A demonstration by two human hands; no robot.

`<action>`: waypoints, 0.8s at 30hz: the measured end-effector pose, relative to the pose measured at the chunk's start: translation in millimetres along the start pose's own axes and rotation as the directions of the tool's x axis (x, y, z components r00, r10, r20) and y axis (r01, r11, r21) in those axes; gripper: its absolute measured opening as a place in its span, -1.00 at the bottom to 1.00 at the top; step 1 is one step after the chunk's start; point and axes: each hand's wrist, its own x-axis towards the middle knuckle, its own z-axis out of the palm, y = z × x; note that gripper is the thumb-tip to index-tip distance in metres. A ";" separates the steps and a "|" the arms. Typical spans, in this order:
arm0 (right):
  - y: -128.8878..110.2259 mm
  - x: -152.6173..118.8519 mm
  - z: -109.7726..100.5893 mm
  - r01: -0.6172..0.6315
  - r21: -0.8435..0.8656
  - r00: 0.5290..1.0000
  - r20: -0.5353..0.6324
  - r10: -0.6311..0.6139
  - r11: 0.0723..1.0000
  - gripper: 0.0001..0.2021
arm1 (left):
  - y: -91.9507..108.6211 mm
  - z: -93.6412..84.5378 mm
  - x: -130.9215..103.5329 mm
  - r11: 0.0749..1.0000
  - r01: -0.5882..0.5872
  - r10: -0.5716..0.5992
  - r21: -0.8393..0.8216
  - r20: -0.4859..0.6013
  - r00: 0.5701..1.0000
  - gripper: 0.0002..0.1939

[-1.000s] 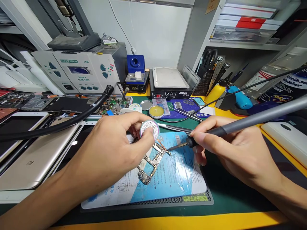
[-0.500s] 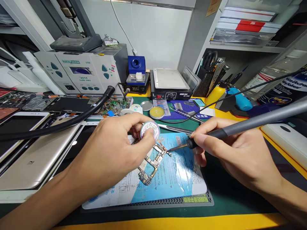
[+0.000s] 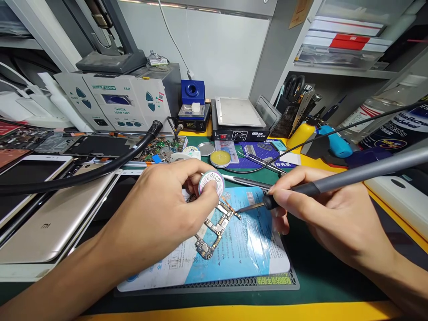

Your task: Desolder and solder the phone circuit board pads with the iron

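My left hand (image 3: 170, 200) is closed on a small round spool of desoldering braid (image 3: 211, 183), pinched between thumb and fingers. Copper-coloured braid (image 3: 228, 204) runs from the spool toward the edge of a phone logic board (image 3: 219, 223). In my right hand (image 3: 324, 214) is a grey soldering iron (image 3: 310, 189), gripped like a pen. Its tip touches or nearly touches the braid at the board's right edge; which of the two I cannot tell. Beneath the board lies a blue and white printed sheet (image 3: 234, 256). My left hand hides the board's upper left part.
An open tin of yellow paste (image 3: 220, 158) stands behind the spool, with tweezers (image 3: 261, 161) to its right. A hot-air station (image 3: 115, 104) and a heating plate (image 3: 239, 118) stand at the back. A black hose (image 3: 83, 182) crosses several phones (image 3: 53, 218) at left.
The view has shifted slightly, so everything sits a little farther right. Both hands keep their grips, and the iron's tip stays at the same edge of the board.
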 end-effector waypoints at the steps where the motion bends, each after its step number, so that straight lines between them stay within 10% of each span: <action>1: -0.6 -0.4 1.1 -0.003 -0.002 1.000 -0.010 0.003 1.000 -0.87 | 0.2 0.1 0.3 1.000 -0.002 0.002 -0.001 0.004 1.000 -0.80; 24: 5.3 0.5 -2.3 0.086 -0.023 0.996 -0.020 -0.086 0.996 -0.83 | 9.8 6.2 12.3 0.998 -0.014 0.011 -0.068 -0.043 0.999 -0.73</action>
